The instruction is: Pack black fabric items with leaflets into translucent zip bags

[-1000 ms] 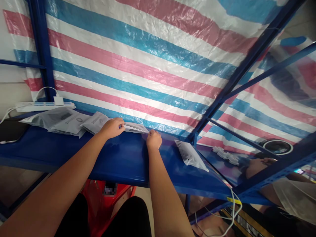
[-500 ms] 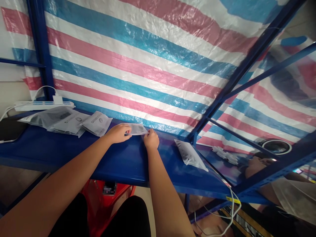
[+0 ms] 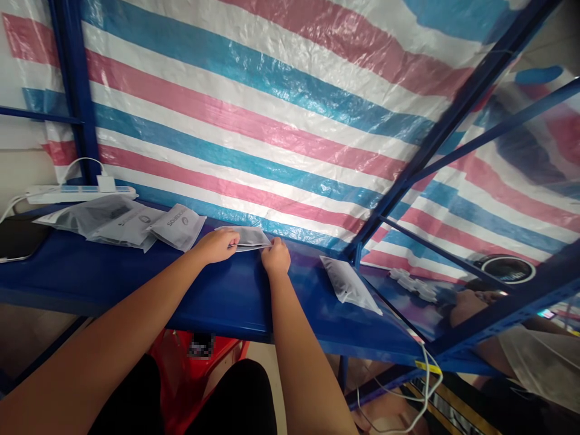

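A frosted plastic bag (image 3: pixel 252 237) lies on the blue shelf (image 3: pixel 217 296), near its back edge. My left hand (image 3: pixel 218 246) is closed on the bag's left side, thumb and forefinger pinching its near edge. At the bag's right corner, my right hand (image 3: pixel 276 256) grips with closed fingers. What the bag contains looks greyish and cannot be made out. To the left of my hands sits a filled frosted bag with printed lettering (image 3: pixel 177 227). Another frosted bag (image 3: pixel 348 286) rests apart on the right.
More frosted bags (image 3: pixel 124 225) overlap at the left, by a white power strip (image 3: pixel 81 193) and a dark flat device (image 3: pixel 20 237). Blue posts (image 3: pixel 385 211) and striped sheeting (image 3: pixel 244 133) bound the shelf. Beyond the right post, another person's arm (image 3: pixel 471 307) shows. White cables (image 3: pixel 426 386) hang below.
My left fingers have closed down onto the bag's near edge and shifted slightly left. My right hand has moved a little left, still gripping the corner.
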A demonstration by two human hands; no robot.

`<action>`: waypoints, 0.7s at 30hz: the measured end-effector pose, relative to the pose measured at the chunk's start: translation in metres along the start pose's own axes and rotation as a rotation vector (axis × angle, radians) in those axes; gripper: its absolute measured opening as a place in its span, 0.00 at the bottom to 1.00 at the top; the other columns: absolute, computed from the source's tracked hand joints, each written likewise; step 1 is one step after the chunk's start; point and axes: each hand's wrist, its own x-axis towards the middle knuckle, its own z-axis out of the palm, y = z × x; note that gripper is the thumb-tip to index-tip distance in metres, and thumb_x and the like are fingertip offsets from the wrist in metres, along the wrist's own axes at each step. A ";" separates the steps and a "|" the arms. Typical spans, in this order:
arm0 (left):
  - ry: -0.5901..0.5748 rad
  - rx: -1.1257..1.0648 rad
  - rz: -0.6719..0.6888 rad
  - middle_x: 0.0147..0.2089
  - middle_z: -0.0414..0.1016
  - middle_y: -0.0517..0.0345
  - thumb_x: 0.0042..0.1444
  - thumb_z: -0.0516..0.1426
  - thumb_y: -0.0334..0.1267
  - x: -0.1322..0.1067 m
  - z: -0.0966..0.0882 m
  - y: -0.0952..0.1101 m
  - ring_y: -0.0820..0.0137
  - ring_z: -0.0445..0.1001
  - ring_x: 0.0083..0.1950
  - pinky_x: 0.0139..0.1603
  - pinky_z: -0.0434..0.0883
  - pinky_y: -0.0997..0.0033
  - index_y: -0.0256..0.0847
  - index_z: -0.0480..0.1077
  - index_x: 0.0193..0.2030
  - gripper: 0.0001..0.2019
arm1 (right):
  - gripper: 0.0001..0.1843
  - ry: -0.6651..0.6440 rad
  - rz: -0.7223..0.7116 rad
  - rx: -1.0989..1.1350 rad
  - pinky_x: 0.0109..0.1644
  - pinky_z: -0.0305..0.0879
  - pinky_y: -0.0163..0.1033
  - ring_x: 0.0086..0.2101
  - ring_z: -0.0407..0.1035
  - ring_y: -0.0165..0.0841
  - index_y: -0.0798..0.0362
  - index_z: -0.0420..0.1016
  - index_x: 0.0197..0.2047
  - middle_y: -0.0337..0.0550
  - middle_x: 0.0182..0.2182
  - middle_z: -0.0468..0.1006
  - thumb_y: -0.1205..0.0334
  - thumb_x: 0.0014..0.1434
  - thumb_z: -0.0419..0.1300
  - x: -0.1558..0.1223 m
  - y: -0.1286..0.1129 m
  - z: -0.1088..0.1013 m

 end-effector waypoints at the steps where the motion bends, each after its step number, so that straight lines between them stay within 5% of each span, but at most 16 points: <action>1: 0.004 0.010 -0.005 0.33 0.73 0.58 0.55 0.54 0.31 0.000 0.000 0.000 0.66 0.71 0.35 0.33 0.62 0.68 0.45 0.66 0.30 0.05 | 0.15 0.019 -0.009 0.000 0.48 0.66 0.44 0.48 0.70 0.44 0.54 0.70 0.51 0.54 0.49 0.74 0.68 0.62 0.52 0.000 0.000 0.000; 7: 0.046 0.036 -0.046 0.32 0.72 0.59 0.55 0.53 0.29 0.002 0.000 0.004 0.66 0.69 0.32 0.31 0.58 0.67 0.45 0.65 0.30 0.06 | 0.17 0.216 -0.229 0.110 0.54 0.63 0.42 0.50 0.67 0.42 0.57 0.72 0.49 0.54 0.47 0.75 0.72 0.58 0.51 -0.010 -0.014 -0.007; 13: 0.092 0.003 -0.141 0.31 0.74 0.58 0.59 0.54 0.34 0.002 0.000 0.005 0.66 0.71 0.30 0.30 0.58 0.67 0.45 0.68 0.36 0.03 | 0.10 -0.085 -0.660 0.198 0.46 0.65 0.36 0.38 0.71 0.35 0.52 0.75 0.37 0.44 0.37 0.79 0.66 0.63 0.51 -0.028 -0.041 -0.006; 21: 0.074 -0.015 -0.091 0.32 0.76 0.59 0.63 0.53 0.37 0.002 0.001 0.013 0.66 0.73 0.31 0.31 0.60 0.68 0.46 0.69 0.40 0.05 | 0.15 -0.051 -0.598 0.171 0.54 0.65 0.41 0.48 0.70 0.39 0.56 0.75 0.46 0.52 0.45 0.79 0.68 0.66 0.48 -0.021 -0.040 0.007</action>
